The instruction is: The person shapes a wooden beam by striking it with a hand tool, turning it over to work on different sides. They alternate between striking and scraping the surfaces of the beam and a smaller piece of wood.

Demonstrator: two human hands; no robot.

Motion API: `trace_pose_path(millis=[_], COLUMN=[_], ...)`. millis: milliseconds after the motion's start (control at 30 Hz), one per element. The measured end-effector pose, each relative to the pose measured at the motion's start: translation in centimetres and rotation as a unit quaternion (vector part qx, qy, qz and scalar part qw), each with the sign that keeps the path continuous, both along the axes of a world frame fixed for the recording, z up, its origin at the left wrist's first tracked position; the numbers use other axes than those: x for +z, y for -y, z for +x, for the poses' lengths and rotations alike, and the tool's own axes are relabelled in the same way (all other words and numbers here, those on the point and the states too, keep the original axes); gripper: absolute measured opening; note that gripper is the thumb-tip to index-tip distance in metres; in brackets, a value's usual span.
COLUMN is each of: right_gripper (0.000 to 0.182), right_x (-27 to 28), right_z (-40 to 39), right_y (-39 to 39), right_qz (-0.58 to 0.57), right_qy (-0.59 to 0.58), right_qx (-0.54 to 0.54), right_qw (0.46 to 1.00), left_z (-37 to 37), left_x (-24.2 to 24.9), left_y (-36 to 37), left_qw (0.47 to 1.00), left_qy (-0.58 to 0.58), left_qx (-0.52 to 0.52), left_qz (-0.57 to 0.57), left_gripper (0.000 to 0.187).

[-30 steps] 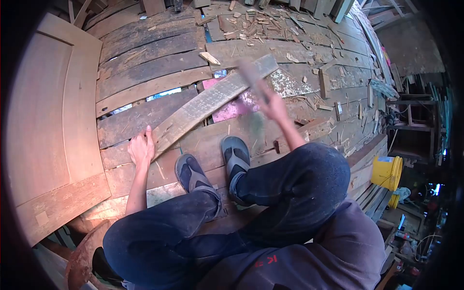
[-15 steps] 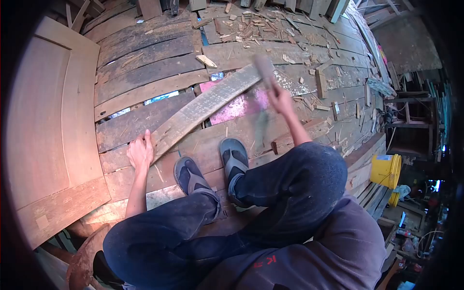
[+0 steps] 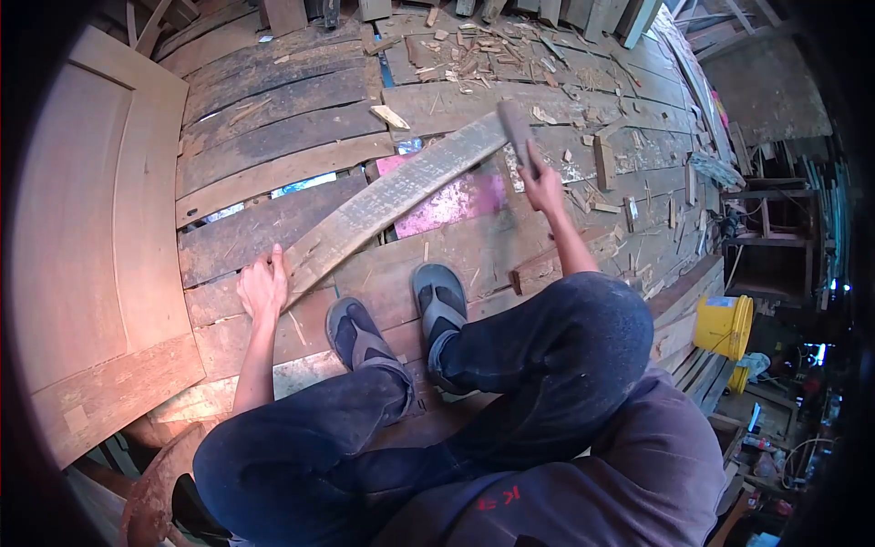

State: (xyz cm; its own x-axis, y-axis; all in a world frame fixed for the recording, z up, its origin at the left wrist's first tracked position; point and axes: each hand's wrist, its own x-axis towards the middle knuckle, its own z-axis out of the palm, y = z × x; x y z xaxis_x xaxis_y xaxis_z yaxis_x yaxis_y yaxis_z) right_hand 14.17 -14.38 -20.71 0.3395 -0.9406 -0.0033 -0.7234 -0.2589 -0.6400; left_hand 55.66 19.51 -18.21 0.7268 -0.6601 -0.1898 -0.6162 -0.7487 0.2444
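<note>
A long weathered plank point(image 3: 383, 201) slants across the floor in front of my feet. My left hand point(image 3: 262, 284) grips its near left end, with the thumb over the top edge. At the plank's far right end, my right hand point(image 3: 544, 189) is closed round the narrow handle of a broad, flat brown-grey tool point(image 3: 516, 126). The tool's wide end overlaps the plank's tip in this view. Its exact kind is unclear. Under the plank's middle, a pink patch point(image 3: 447, 205) shows at floor level.
Wood chips point(image 3: 474, 59) litter the slatted floor, and short offcuts point(image 3: 605, 162) lie to the right. A panelled wooden door point(image 3: 150, 219) stands along the left. My sandalled feet point(image 3: 439, 296) are close to the plank. A yellow bucket point(image 3: 723, 326) sits at the right.
The brown-grey tool, blurred earlier, now shows sharply at the plank's far end. My right hand has shifted slightly right and down. My left hand and the plank are nearly unmoved.
</note>
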Motion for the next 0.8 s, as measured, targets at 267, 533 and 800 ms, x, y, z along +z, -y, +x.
trace_pose_path(millis=[267, 533, 800], right_gripper=[0.063, 0.063, 0.069], right_x=[2.6, 3.5, 0.2], right_z=[6.6, 2.8, 3.6], right_y=[-12.2, -1.4, -7.4], right_qz=[-0.019, 0.022, -0.063], right_qy=[-0.067, -0.069, -0.045], right_qx=[0.244, -0.008, 0.221], right_qw=[0.967, 0.997, 0.972], left_z=[0.1, 0.1, 0.3], left_x=[-0.4, 0.0, -0.5], left_y=[0.0, 0.4, 0.1], left_qw=[1.0, 1.0, 1.0], left_qy=[0.014, 0.008, -0.001], left_qx=[-0.007, -0.004, 0.004], left_qz=[-0.027, -0.007, -0.015], left_gripper=[0.06, 0.061, 0.061])
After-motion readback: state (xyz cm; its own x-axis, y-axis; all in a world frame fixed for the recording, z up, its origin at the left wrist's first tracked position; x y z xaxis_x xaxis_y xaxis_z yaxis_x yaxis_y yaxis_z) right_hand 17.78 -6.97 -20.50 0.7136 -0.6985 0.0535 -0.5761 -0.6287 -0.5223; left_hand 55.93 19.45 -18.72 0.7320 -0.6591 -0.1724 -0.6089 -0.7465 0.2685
